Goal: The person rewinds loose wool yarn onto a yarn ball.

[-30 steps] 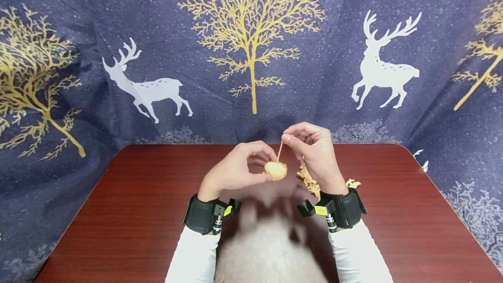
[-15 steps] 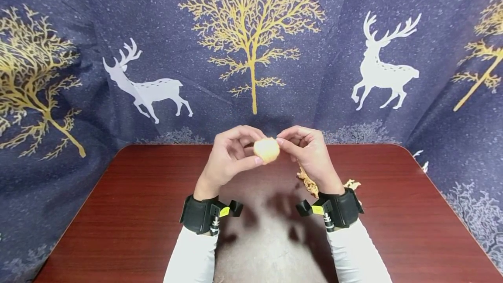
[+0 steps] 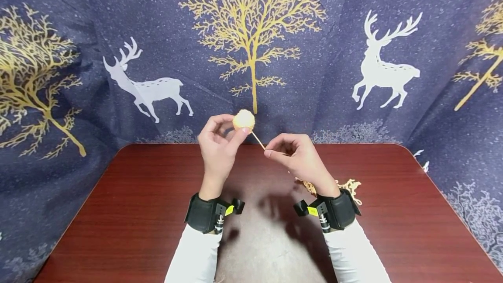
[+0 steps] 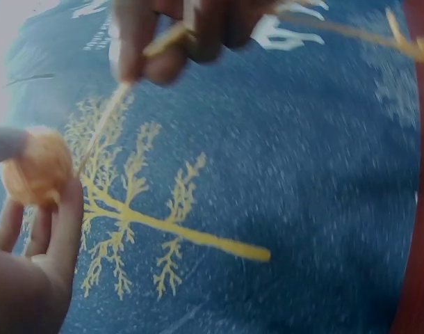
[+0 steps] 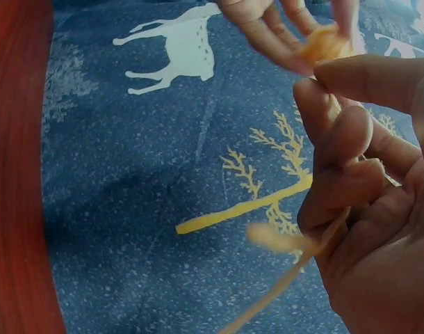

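Observation:
A small pale-orange ball of yarn is held up off the table between the thumb and fingers of my left hand. From the ball a taut strand of yarn slants down to my right hand, which pinches it between thumb and index finger. In the left wrist view the ball shows its wound strands. The right wrist view shows more yarn passing through the curled fingers of the right hand and trailing below them.
Loose, tangled yarn lies on the red-brown wooden table, partly behind the right wrist. A dark blue cloth printed with trees and deer hangs right behind the table's far edge.
My left hand has lifted the yarn ball up and to the left, turning it. The right hand has moved from above the ball to its lower right, still pinching the strand.

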The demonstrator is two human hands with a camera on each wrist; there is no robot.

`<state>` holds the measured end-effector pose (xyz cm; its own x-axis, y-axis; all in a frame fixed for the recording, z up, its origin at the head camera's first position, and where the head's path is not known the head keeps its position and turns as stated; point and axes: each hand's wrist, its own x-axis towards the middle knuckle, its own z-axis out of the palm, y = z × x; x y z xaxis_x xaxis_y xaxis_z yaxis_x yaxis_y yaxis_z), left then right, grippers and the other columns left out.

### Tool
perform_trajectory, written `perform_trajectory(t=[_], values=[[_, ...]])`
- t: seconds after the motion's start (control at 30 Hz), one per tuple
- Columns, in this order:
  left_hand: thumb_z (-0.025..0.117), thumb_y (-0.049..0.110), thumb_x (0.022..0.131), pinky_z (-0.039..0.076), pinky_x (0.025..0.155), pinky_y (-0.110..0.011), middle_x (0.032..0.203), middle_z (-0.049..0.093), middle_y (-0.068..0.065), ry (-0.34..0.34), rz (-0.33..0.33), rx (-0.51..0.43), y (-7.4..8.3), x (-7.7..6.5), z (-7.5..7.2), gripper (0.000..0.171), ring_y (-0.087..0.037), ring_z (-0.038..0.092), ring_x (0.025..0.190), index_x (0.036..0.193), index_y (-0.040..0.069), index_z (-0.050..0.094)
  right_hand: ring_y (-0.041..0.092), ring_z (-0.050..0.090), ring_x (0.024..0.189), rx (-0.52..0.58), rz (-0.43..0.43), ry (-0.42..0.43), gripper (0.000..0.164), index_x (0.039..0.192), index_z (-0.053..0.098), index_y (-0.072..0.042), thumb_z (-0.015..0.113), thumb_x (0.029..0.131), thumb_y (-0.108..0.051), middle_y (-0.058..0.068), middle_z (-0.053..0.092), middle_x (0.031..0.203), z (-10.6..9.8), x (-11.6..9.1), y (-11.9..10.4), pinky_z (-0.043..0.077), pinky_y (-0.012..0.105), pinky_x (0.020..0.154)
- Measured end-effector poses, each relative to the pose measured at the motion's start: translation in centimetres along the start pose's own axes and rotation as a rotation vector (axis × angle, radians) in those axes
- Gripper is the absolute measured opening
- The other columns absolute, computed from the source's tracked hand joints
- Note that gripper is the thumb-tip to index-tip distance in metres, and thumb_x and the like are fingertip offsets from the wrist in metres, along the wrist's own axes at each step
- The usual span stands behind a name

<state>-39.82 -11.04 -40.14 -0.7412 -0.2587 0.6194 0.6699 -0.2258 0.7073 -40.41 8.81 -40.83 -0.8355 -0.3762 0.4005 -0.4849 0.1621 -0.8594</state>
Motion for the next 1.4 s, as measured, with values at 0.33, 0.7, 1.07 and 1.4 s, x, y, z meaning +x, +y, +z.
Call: perform_trajectory(t=[0.33, 0.7, 1.07, 1.4], values=[[0.081, -0.004, 0.077, 0.062, 0.079, -0.033, 0.101, 0.062, -0.012, -0.293, 0.01, 0.537, -1.3, -0.5, -0.6, 0.03, -0.023, 0.066, 0.093, 0.103, 0.0, 0.067, 0.011, 0.05, 0.05, 0.076, -0.062, 0.045, 0.007, 0.093, 0.074, -0.001, 0.077, 0.087, -0.001, 0.012, 0.066, 0.07, -0.6, -0.3, -0.8, 0.042, 0.024, 0.042], [0.081, -0.001, 0.077, 0.059, 0.085, -0.035, 0.095, 0.065, -0.001, -0.83, -0.189, 0.493, -0.7, -0.9, -0.6, 0.029, -0.014, 0.065, 0.089, 0.1, 0.008, 0.066, 0.012, 0.041, 0.043, 0.41, -0.121, 0.19, 0.006, 0.092, 0.071, 0.007, 0.07, 0.087, 0.01, 0.006, 0.07, 0.074, -1.4, -0.1, -0.4, 0.031, 0.026, 0.036], [0.079, -0.011, 0.078, 0.057, 0.094, -0.047, 0.108, 0.062, -0.013, -0.954, -0.226, -0.028, 0.7, -0.9, -0.6, 0.033, -0.026, 0.067, 0.1, 0.106, -0.001, 0.064, 0.009, 0.042, 0.046, 0.45, -0.105, 0.258, 0.009, 0.093, 0.074, 0.002, 0.069, 0.088, 0.009, 0.002, 0.072, 0.077, -1.7, 0.1, 0.0, 0.032, 0.021, 0.04], [0.08, -0.004, 0.079, 0.06, 0.087, -0.032, 0.112, 0.064, -0.011, -0.515, -0.103, -0.39, 1.2, -0.4, -0.1, 0.03, -0.022, 0.065, 0.104, 0.105, 0.006, 0.068, 0.013, 0.055, 0.058, 0.26, -0.033, 0.143, 0.007, 0.094, 0.074, 0.001, 0.075, 0.087, 0.002, 0.011, 0.071, 0.079, -0.6, 0.2, 0.0, 0.045, 0.022, 0.049]])
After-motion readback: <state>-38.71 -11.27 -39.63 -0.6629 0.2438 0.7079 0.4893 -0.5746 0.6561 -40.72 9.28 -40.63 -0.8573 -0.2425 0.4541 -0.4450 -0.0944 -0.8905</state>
